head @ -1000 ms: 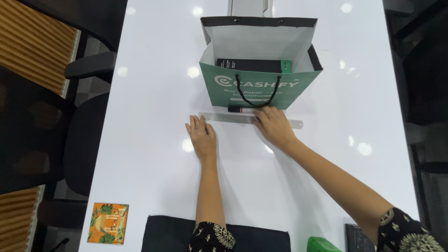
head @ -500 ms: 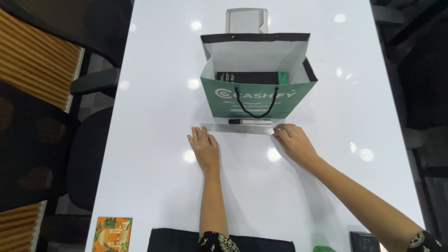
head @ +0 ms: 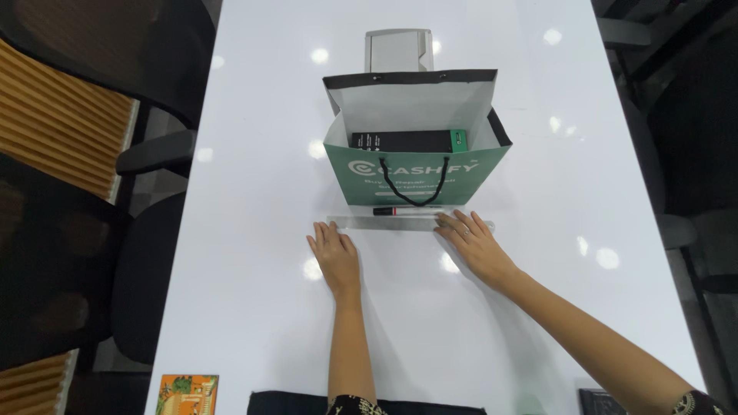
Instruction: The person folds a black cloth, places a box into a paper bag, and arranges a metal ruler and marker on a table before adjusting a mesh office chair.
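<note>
Two flat hands frame a clear ruler (head: 410, 224) on the white surface (head: 254, 230), near an open green bag (head: 415, 173): left hand (head: 335, 257) at its left end, right hand (head: 473, 246) pressing its right end, fingers spread, gripping nothing. Even pressure keeps it from skidding.

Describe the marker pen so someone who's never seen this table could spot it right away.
Find the green paper bag standing open on the white table. Just in front of its base lies the marker pen, between the bag and the clear ruler. It is the only short dark stick with a red end.
</note>
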